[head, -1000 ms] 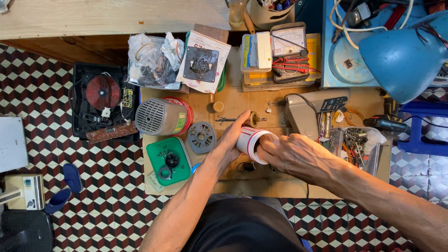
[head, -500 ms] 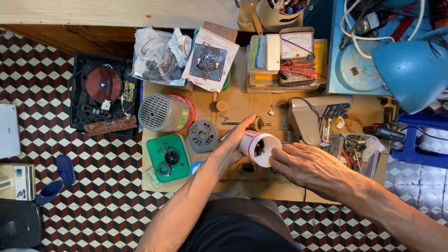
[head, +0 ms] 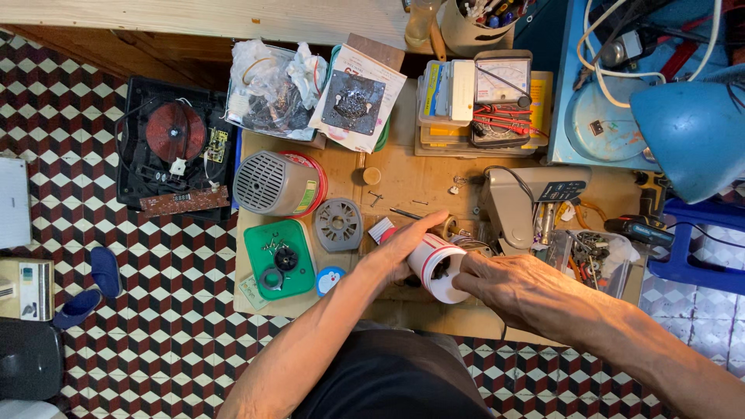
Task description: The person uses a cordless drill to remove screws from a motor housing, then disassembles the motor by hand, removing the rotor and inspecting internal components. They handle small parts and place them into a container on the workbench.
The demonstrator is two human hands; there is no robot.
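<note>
The left hand (head: pixel 403 247) wraps around a white cylindrical housing (head: pixel 437 268), tilted with its open end toward the right hand (head: pixel 508 283), whose fingertips touch the rim; whether they grip anything I cannot tell. Just left of the left hand lie a grey round vented part (head: pixel 338 224) and a green tray (head: pixel 279 258) of small parts.

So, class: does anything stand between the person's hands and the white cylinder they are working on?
Nothing visible does. The left hand already grips the white cylinder from the side, and the right hand touches its open end directly.
</note>
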